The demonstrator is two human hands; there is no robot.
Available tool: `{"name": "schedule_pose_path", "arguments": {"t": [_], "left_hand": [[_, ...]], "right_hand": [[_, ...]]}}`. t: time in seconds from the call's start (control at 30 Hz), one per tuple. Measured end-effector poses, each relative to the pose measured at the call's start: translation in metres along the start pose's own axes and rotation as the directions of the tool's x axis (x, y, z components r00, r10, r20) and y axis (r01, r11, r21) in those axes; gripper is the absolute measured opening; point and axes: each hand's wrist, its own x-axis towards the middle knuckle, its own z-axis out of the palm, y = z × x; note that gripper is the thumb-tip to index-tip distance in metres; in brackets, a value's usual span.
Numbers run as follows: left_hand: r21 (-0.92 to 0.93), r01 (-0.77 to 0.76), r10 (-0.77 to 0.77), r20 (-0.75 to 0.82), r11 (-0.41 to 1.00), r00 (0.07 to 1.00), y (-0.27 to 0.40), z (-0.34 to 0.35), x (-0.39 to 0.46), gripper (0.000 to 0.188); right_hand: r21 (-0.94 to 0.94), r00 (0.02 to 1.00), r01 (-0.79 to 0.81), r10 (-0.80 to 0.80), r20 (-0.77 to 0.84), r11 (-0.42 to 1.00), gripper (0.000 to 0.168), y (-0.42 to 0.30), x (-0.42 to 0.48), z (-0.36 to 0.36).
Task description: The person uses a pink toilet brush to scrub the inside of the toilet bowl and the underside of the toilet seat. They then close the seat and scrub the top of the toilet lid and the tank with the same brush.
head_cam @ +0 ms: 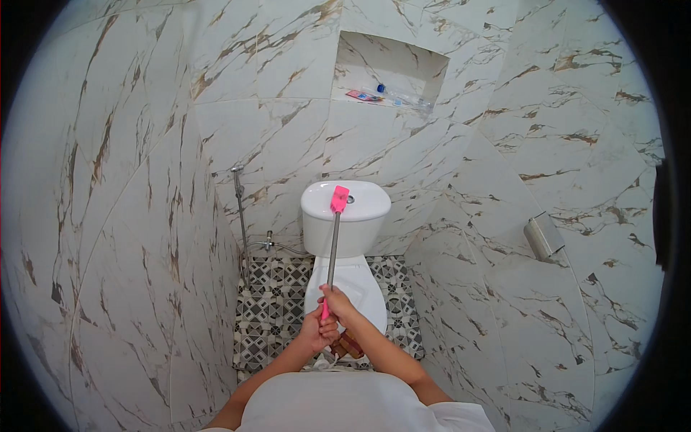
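Observation:
A long-handled brush with a pink head and pink grip [334,243] points away from me, its metal rod rising from between my hands. My left hand [321,328] is closed around the lower pink grip. Just above it, my right hand [336,302] holds the upper end of the grip near the rod. The brush head overlaps the white toilet cistern lid [372,197] in view, beside the round flush button [350,199]; whether it touches the lid I cannot tell. Below my hands and arms lies the white toilet bowl [372,302], partly hidden.
A bidet sprayer [237,181] hangs at the left of the cistern, near a valve [269,241] with a hose. A wall niche [388,59] holds a clear bottle [405,97] and a pink packet [364,96]. A metal paper holder [544,237] is on the right wall. Patterned tiles [275,313] cover the floor.

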Motion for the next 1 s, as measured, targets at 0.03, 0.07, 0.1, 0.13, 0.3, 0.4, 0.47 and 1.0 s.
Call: {"name": "schedule_pose_path", "arguments": {"t": [0.03, 0.07, 0.1, 0.13, 0.3, 0.4, 0.47, 1.0], "left_hand": [[0.097, 0.031, -0.021, -0.103, 0.995, 0.994, -0.002, 0.013, -0.002, 0.037], [0.189, 0.071, -0.031, -0.206, 0.979, 0.978, -0.005, 0.028, -0.005, 0.04], [0.277, 0.119, -0.031, -0.303, 0.953, 0.952, -0.009, 0.039, -0.005, 0.043], [0.336, 0.206, -0.091, -0.328, 0.919, 0.94, -0.012, 0.04, -0.005, 0.046], [0.587, 0.394, -0.122, -0.448, 0.708, 0.886, -0.023, 0.027, -0.01, 0.057], [0.609, 0.272, 0.02, -0.429, 0.745, 0.903, -0.012, 0.031, -0.018, 0.053], [0.592, 0.195, 0.117, -0.447, 0.782, 0.887, -0.006, 0.021, -0.019, 0.049], [0.421, -0.128, 0.383, -0.605, 0.898, 0.698, 0.016, 0.014, -0.046, 0.025]], "right_hand": [[-0.026, 1.0, -0.006, 0.006, 0.004, 1.0, 0.032, -0.002, -0.013, 0.0], [-0.051, 1.0, -0.013, 0.013, 0.009, 0.999, 0.032, -0.001, -0.019, -0.002], [-0.113, 1.0, 0.016, -0.018, -0.019, 0.994, 0.032, 0.01, -0.011, -0.013], [-0.175, 0.998, 0.043, -0.051, -0.045, 0.984, 0.032, 0.029, 0.006, -0.03], [-0.411, 0.931, 0.165, -0.279, -0.234, 0.896, 0.033, 0.047, 0.021, -0.077], [-0.611, 0.811, 0.24, -0.502, -0.301, 0.754, 0.037, 0.025, 0.005, -0.084], [-0.768, 0.75, 0.244, -0.617, -0.238, 0.592, 0.04, 0.029, 0.003, -0.097], [-0.848, 0.605, -0.078, -0.651, -0.459, 0.525, 0.037, -0.036, 0.047, -0.153]]}}
